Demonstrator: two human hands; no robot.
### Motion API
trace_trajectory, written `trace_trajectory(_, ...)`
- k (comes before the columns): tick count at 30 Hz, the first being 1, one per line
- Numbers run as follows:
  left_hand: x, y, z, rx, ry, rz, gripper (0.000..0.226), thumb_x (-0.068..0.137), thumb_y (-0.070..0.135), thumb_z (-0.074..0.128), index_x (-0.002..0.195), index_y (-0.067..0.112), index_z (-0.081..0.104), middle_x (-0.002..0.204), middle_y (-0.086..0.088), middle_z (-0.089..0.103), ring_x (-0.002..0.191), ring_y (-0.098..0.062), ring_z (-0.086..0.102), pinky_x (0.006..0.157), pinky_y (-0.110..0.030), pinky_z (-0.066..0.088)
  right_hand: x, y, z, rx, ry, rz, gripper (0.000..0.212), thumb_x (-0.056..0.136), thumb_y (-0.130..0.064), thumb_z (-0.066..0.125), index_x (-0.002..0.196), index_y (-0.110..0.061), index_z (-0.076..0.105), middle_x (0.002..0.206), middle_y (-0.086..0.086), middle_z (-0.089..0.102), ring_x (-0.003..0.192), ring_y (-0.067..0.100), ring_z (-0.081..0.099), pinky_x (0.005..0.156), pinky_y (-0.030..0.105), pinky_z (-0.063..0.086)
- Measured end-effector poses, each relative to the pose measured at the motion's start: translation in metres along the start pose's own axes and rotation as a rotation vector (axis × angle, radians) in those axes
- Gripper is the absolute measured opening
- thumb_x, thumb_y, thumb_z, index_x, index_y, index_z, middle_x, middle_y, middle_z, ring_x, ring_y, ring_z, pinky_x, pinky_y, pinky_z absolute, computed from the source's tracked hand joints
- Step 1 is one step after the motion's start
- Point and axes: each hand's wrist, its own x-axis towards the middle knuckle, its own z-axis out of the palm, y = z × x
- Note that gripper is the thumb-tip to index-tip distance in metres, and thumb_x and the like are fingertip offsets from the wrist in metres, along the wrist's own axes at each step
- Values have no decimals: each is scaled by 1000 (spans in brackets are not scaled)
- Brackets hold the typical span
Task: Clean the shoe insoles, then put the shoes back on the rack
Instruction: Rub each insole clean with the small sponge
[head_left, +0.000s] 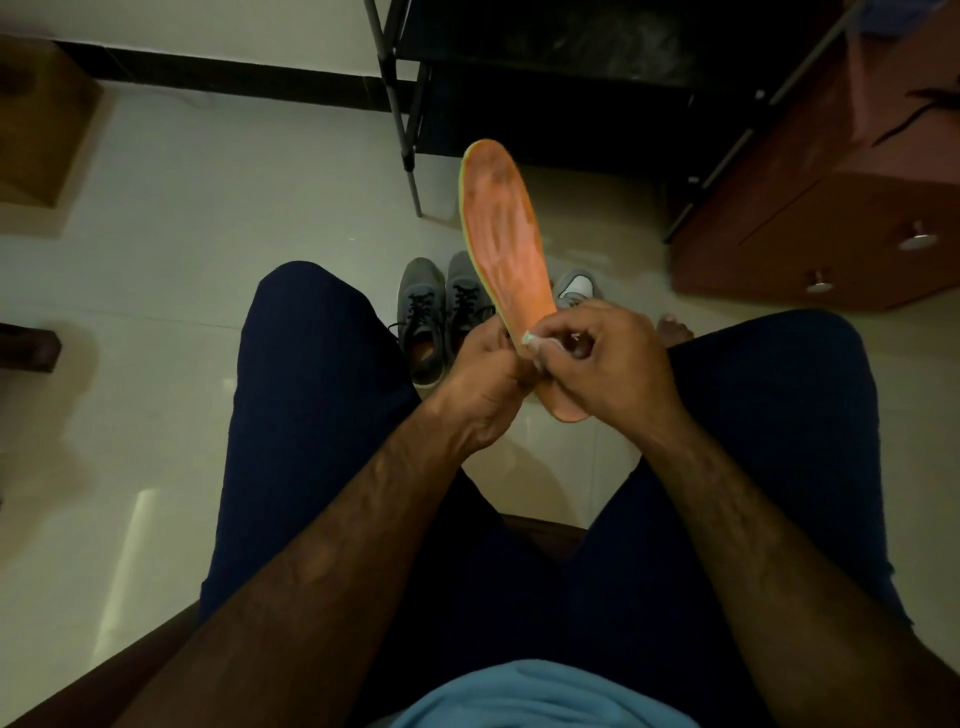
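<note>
The black rack (402, 124) stands ahead of me at the far side of the pale tiled floor (182, 208). Its shelves are too dark for me to tell what they hold. The grey shoes (421, 317) sit side by side on the floor between my knees and the rack, laces up, with a third shoe (576, 288) with a white toe just beside them. Nothing has gone back yet, so I judge I am in the cleaning step, on one insole.

The insole (501, 223) is out of its shoe and in the air above the pair, toe end pointing away toward the rack and heel end poking out below my hands. My left hand (483, 384) has its fingers curled round the heel part from the side and holds it steady. My right hand (608, 358) pinches a small white scrap (535, 340), a wipe or tissue by my guess, against the insole's edge near the heel.

The next move, as I read it, calls for drawing that scrap up the length toward the toe while the left hand keeps a firm hold, since the thin sole will likely flex.

The insole is orange with a thin yellow-green rim. It has pale streaks down its middle and darker, greyish smudges up by the toe, where the wiping looks most needed. Orange also shows inside the mouth of the grey shoe nearer my left knee.
</note>
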Motion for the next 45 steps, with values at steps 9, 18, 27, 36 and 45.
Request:
trace_trajectory(9, -3, 2, 1, 3, -13, -19, 50, 80, -29, 52, 127, -10, 56, 108, -23, 67, 100, -30, 70, 88, -36, 60, -2, 5, 0, 102, -58, 41, 11, 86, -26, 80, 97, -29, 80, 90, -14, 72, 73, 2, 63, 69, 25, 51)
trace_trajectory(18, -6, 3, 5, -11, -56, 14, 56, 69, -16, 55, 125, -8, 58, 107, -21, 69, 103, -28, 71, 89, -35, 59, 1, -5, 6, 134, -64, -17, 12, 87, -22, 79, 98, -24, 82, 85, -11, 73, 73, 6, 66, 71, 31, 57)
trace_trajectory(27, -5, 0, 3, -3, -11, 3, 46, 77, -21, 51, 123, -12, 57, 101, -22, 64, 96, -26, 68, 82, -34, 58, 4, -6, 11, -18, 6, -111, 15, 88, -33, 72, 102, -33, 78, 93, -13, 67, 79, 5, 60, 75, 34, 55)
trace_trajectory(36, 1, 4, -3, -40, 16, -73, 63, 84, -29, 40, 140, -5, 51, 133, -29, 62, 124, -39, 62, 106, -54, 51, 7, 12, -5, 80, -52, 42, 17, 85, -28, 77, 102, -29, 80, 93, -14, 74, 81, 3, 68, 74, 37, 60)
trace_trajectory(45, -3, 8, -1, -58, 4, -89, 65, 82, -31, 36, 139, -4, 51, 123, -26, 62, 121, -39, 61, 105, -53, 51, 10, 10, -3, 35, 80, 49, 15, 87, -26, 75, 101, -28, 80, 97, -14, 74, 81, 2, 65, 76, 37, 59)
